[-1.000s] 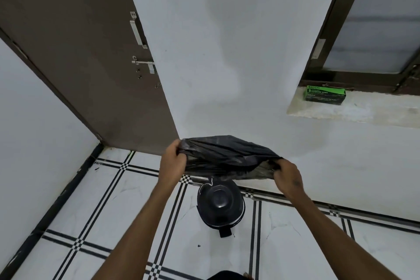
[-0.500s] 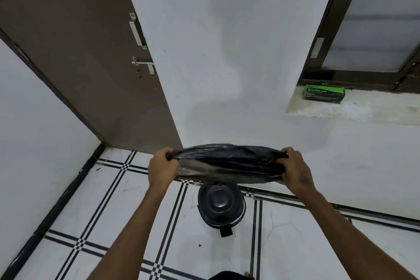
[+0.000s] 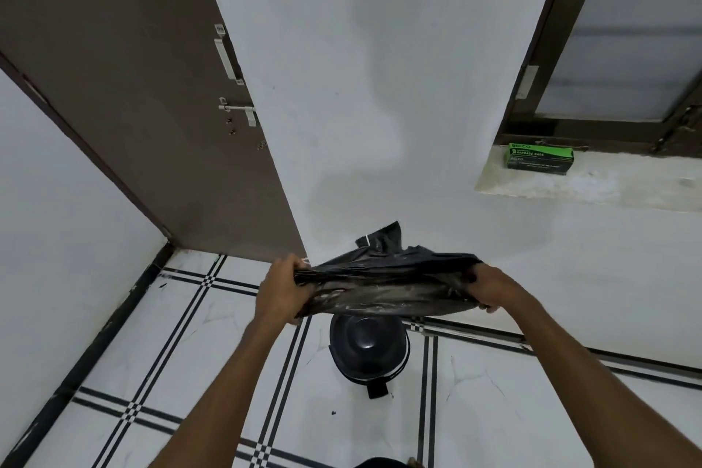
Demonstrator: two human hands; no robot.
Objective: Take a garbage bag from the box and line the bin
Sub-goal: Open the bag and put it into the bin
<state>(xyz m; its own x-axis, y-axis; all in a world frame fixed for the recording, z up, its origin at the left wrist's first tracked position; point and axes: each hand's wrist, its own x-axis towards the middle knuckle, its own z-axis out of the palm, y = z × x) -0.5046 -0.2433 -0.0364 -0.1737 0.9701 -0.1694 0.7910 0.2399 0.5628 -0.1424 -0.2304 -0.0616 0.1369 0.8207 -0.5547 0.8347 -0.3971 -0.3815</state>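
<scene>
A black garbage bag (image 3: 383, 287) is stretched sideways in the air between my hands. My left hand (image 3: 283, 291) grips its left edge and my right hand (image 3: 490, 287) grips its right edge. One corner of the bag flips upward at the back. Directly below the bag stands a small black pedal bin (image 3: 368, 348) on the floor, its lid closed and its top partly hidden by the bag. The green garbage bag box (image 3: 540, 159) lies on the window ledge at the upper right.
A brown door (image 3: 133, 106) with a metal handle and latch stands to the left. A white wall rises behind the bin. The stone window ledge (image 3: 607, 184) juts out at right. The floor is white tile with black stripes (image 3: 182, 319).
The bag has been shaken so that a corner now flips up at the back. Both hands stay on its edges at about the same height and spread.
</scene>
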